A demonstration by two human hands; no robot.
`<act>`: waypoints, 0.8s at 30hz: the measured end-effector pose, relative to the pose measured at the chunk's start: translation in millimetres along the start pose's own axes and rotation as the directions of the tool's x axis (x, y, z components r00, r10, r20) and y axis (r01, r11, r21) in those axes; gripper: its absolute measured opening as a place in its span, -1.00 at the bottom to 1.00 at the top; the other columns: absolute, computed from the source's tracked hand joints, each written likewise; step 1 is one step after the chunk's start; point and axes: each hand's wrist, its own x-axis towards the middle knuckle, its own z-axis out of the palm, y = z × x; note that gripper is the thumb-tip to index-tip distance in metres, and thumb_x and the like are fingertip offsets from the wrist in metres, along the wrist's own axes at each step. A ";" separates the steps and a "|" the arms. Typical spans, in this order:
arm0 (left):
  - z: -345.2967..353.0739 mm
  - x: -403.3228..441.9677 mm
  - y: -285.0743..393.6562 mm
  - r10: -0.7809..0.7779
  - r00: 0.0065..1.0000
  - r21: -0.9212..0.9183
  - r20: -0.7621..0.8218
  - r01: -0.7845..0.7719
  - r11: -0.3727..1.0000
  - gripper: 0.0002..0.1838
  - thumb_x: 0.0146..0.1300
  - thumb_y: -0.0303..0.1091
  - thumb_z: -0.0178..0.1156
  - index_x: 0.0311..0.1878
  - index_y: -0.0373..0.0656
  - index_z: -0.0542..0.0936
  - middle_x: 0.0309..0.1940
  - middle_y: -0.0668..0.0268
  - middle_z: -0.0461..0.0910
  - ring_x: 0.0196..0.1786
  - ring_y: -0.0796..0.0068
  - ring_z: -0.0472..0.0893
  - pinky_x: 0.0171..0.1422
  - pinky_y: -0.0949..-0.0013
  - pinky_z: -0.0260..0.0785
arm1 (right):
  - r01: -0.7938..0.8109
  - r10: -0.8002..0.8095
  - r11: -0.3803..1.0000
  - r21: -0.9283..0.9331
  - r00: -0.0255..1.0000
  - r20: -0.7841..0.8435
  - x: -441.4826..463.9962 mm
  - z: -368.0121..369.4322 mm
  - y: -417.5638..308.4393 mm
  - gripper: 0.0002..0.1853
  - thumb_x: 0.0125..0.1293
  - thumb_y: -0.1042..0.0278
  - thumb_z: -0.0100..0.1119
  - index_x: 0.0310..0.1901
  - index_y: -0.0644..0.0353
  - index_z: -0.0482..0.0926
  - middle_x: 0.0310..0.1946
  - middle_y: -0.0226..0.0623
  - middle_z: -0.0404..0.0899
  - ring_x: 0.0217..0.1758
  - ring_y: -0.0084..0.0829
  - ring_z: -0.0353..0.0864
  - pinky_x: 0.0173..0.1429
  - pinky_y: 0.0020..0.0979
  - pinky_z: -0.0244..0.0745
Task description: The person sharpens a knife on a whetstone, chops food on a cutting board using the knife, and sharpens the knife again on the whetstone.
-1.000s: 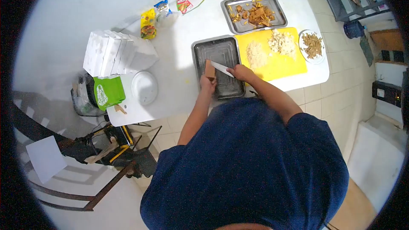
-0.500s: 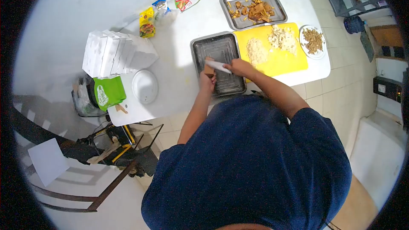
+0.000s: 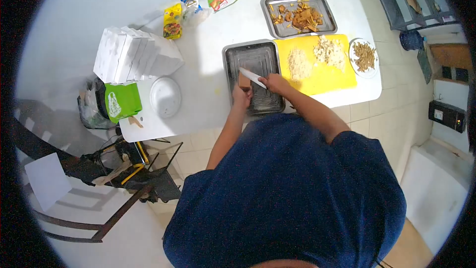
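Right hand point(image 3: 275, 83) and the long, pale-bladed knife point(image 3: 254, 77) sit slightly nearer the left hand point(image 3: 242, 98) than in the earlier frame, the blade at a steeper slant. Its grip is closed around the knife's handle; the left grip pinches the lower end of a small brown rectangular block point(image 3: 244, 80), which is over a dark rectangular metal tray point(image 3: 270, 100). With the block apparently steadied at one end only, a weak pinch could let it twist, and a blade slipping off could run toward the left hand
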 end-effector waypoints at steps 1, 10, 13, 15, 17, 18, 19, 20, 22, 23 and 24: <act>2.1 -0.8 0.1 0.001 1.000 0.037 -0.006 -0.001 0.999 -0.60 0.35 -0.08 -0.30 -0.17 -0.16 0.45 -0.57 0.31 0.43 -0.70 0.50 0.26 -0.67 0.45 0.03 | -0.012 0.013 0.999 -0.039 1.000 0.020 -1.7 -13.8 -5.5 -0.32 0.30 -0.27 -0.14 -0.35 0.34 0.62 -0.39 0.19 0.58 -0.24 0.13 0.59 -0.08 0.04 0.44; 5.8 -3.7 6.8 -0.013 0.999 0.001 -0.042 0.013 1.000 -0.66 0.37 -0.10 -0.32 -0.11 -0.10 0.39 -0.50 0.29 0.44 -0.69 0.49 0.24 -0.65 0.44 0.02 | 0.016 -0.015 0.999 0.038 0.999 -0.029 -3.3 16.5 5.0 -0.32 0.31 -0.26 -0.14 -0.43 0.35 0.61 -0.42 0.20 0.56 -0.26 0.17 0.57 -0.13 0.02 0.42; -5.6 6.7 2.0 0.003 1.000 0.040 0.010 -0.003 0.999 -0.65 0.35 -0.11 -0.31 -0.14 -0.11 0.39 -0.51 0.28 0.42 -0.69 0.49 0.25 -0.65 0.44 0.01 | -0.003 0.001 0.998 -0.058 0.999 -0.039 7.9 -0.1 5.3 -0.32 0.31 -0.26 -0.15 -0.43 0.34 0.61 -0.42 0.20 0.56 -0.26 0.17 0.57 -0.13 0.02 0.42; -11.7 3.5 -1.2 -0.009 0.999 0.050 0.031 0.007 0.999 -0.65 0.34 -0.11 -0.31 -0.16 -0.13 0.40 -0.54 0.29 0.42 -0.70 0.49 0.25 -0.65 0.43 0.01 | 0.090 -0.098 0.991 -0.098 0.992 -0.083 8.3 -11.6 -1.4 -0.30 0.32 -0.26 -0.16 -0.43 0.36 0.61 -0.44 0.20 0.56 -0.27 0.17 0.57 -0.13 0.02 0.42; -11.5 13.9 3.3 0.012 0.995 0.047 0.104 -0.017 0.999 -0.65 0.33 -0.12 -0.30 -0.18 -0.14 0.41 -0.57 0.30 0.41 -0.71 0.49 0.24 -0.66 0.43 0.02 | 0.070 -0.070 0.996 -0.051 0.998 -0.004 16.8 4.3 4.3 -0.31 0.32 -0.25 -0.15 -0.43 0.37 0.61 -0.44 0.20 0.56 -0.28 0.16 0.58 -0.15 0.01 0.43; -6.9 13.3 6.3 -0.004 0.993 0.027 0.115 0.001 1.000 -0.66 0.33 -0.12 -0.29 -0.19 -0.14 0.41 -0.58 0.31 0.41 -0.71 0.50 0.24 -0.66 0.44 0.02 | 0.064 -0.063 0.997 -0.031 0.997 0.038 19.7 4.6 0.5 -0.31 0.32 -0.25 -0.15 -0.42 0.37 0.61 -0.45 0.19 0.56 -0.29 0.16 0.58 -0.16 0.01 0.43; -4.4 11.5 9.3 -0.019 0.992 0.005 0.121 0.019 1.000 -0.66 0.33 -0.13 -0.28 -0.20 -0.14 0.42 -0.59 0.31 0.41 -0.71 0.50 0.24 -0.66 0.44 0.02 | 0.071 -0.071 0.997 -0.041 0.997 -0.009 12.4 11.9 -2.8 -0.31 0.32 -0.25 -0.13 -0.42 0.38 0.62 -0.47 0.17 0.56 -0.34 0.14 0.58 -0.16 0.00 0.44; -3.9 8.1 12.3 -0.032 0.992 -0.017 0.124 0.035 0.999 -0.67 0.32 -0.14 -0.28 -0.21 -0.14 0.42 -0.60 0.32 0.42 -0.72 0.50 0.24 -0.67 0.45 0.02 | 0.080 -0.081 0.995 -0.067 0.997 -0.014 7.1 15.2 -3.9 -0.36 0.33 -0.20 -0.12 -0.36 0.34 0.62 -0.46 0.15 0.57 -0.34 0.13 0.58 -0.17 -0.01 0.45; -2.2 -0.9 9.4 -0.050 0.998 0.005 0.040 0.049 0.999 -0.68 0.33 -0.15 -0.28 -0.21 -0.13 0.42 -0.60 0.33 0.41 -0.71 0.51 0.25 -0.67 0.46 0.03 | 0.093 -0.096 0.989 -0.115 0.995 -0.024 -8.3 4.6 -9.3 -0.47 0.35 -0.11 -0.10 -0.24 0.26 0.63 -0.46 0.11 0.57 -0.36 0.10 0.59 -0.19 -0.03 0.47; -0.9 -4.1 8.8 -0.061 0.998 0.021 -0.001 0.061 0.998 -0.68 0.33 -0.16 -0.28 -0.22 -0.12 0.42 -0.60 0.33 0.41 -0.71 0.52 0.25 -0.67 0.47 0.04 | 0.258 -0.276 0.911 -0.322 0.961 -0.013 5.5 20.1 13.4 -0.64 0.39 0.06 -0.10 -0.04 0.07 0.59 -0.43 0.05 0.57 -0.36 0.05 0.61 -0.22 -0.05 0.50; -2.7 -4.2 9.9 -0.041 0.998 0.026 0.049 0.040 0.999 -0.69 0.33 -0.16 -0.28 -0.21 -0.13 0.42 -0.60 0.32 0.41 -0.71 0.52 0.25 -0.67 0.46 0.04 | 0.226 -0.244 0.922 -0.314 0.970 -0.020 17.0 20.9 17.1 -0.67 0.39 0.10 -0.11 0.00 0.02 0.57 -0.43 0.04 0.56 -0.35 0.04 0.61 -0.23 -0.06 0.50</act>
